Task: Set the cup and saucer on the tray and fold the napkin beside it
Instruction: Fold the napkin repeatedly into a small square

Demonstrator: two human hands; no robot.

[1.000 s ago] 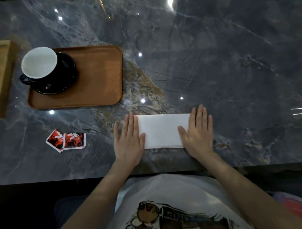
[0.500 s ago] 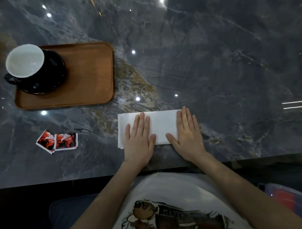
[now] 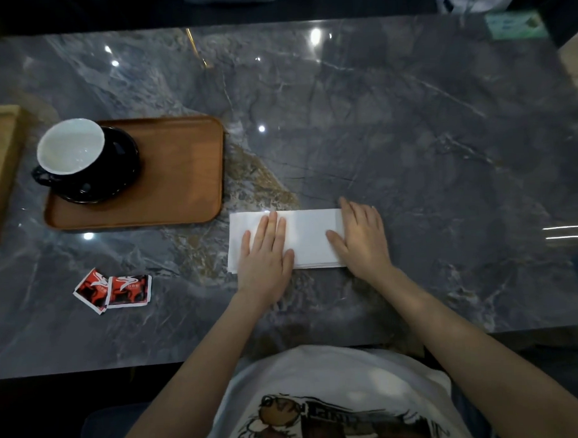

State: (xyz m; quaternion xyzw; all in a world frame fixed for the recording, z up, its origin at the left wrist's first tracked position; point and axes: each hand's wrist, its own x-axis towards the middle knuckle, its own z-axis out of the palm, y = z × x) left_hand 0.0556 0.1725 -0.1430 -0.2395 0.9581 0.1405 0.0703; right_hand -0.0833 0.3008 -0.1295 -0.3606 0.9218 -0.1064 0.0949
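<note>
napkin (image 3: pixel 309 237) lies as a folded strip on the table (image 3: pixel 409 149) just right of the tray (image 3: pixel 181 176), where cup (image 3: pixel 70 146) and saucer (image 3: pixel 116 179) already sit, and i press my left hand (image 3: pixel 266 265) and right hand (image 3: pixel 363 239) flat on it, gripping nothing, judging one fold remains.

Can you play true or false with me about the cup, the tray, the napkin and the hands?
1. The cup sits on a saucer on the tray. True.
2. The napkin lies on the tray. False: it lies on the table, right of the tray.
3. Both hands press flat on the napkin. True: the left hand and right hand are open on it.
4. The cup is full of coffee. False: its white inside looks empty.
5. The red packets are in the saucer. False: they lie on the table, nearer the person than the tray.
</note>
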